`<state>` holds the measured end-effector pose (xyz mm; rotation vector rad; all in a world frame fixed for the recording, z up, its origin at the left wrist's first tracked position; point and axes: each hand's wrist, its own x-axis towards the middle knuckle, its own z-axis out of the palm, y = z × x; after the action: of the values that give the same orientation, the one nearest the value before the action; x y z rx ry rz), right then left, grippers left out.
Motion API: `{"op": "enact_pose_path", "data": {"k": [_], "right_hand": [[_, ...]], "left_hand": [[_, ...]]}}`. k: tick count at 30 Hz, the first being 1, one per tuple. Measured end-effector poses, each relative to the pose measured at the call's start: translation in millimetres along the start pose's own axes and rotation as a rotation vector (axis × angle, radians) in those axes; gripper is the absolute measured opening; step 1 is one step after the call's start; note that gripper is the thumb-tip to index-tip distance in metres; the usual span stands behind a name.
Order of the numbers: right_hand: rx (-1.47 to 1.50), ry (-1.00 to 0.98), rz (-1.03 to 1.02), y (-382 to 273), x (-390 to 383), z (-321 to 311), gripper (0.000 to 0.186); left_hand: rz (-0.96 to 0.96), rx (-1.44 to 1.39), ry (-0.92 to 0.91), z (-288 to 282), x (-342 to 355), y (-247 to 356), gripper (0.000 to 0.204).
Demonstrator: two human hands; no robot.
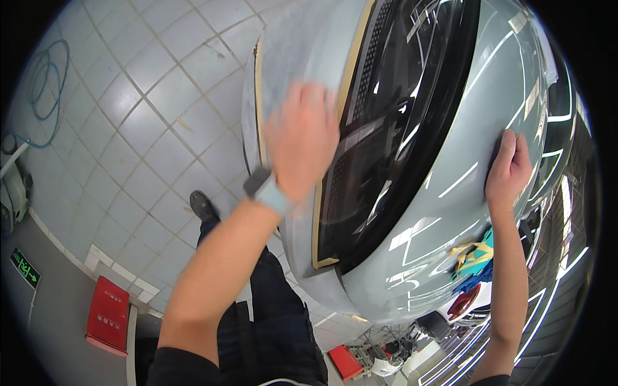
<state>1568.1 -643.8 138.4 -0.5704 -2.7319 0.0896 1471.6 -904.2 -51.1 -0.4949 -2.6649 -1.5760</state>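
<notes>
My left hand (302, 132), blurred by motion, is over the matte grey panel (311, 35) of a car, between strips of tan masking tape (259, 90); whether it holds anything I cannot tell. Beside it lies a glossy dark glass section (380, 167) with a dotted band. My right hand (508, 167) rests against the shiny silver-grey bodywork (463, 128) at the right, fingers curled closed; what, if anything, is under them is hidden. Below that hand sit crumpled teal and yellow items (473, 260) on or beside the car.
My legs and shoe (203, 206) stand on grey floor tiles (161, 103) left of the car. A blue hose (55, 77) and wheeled equipment (16, 193) are at far left. A red box (108, 315) and green sign (24, 267) are lower left, more equipment (386, 354) at the bottom.
</notes>
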Motion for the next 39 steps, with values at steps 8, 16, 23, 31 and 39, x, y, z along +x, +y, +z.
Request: {"op": "enact_pose_path", "data": {"k": [8,16,23,31,39], "right_hand": [[-0.055,0.012,0.009,2.0,1.1,-0.9,0.043],[-0.135,0.036,0.047,7.4,4.8,1.5,0.048],[-0.163,0.041,0.051,20.2,14.0,3.7,0.056],[-0.227,-0.047,0.081,30.7,23.4,4.1,0.067],[-0.301,0.019,0.039,36.3,27.1,8.3,0.069]], "left_hand": [[0.017,0.019,-0.056,-6.8,-28.4,-11.6,0.013],[-0.102,0.124,-0.071,-48.3,-171.5,18.8,0.01],[-0.036,0.169,0.115,-3.1,-108.1,-2.6,0.009],[-0.192,0.13,-0.112,-60.9,-296.7,33.5,0.012],[-0.136,0.124,0.036,-36.7,-236.2,17.8,0.012]]}}
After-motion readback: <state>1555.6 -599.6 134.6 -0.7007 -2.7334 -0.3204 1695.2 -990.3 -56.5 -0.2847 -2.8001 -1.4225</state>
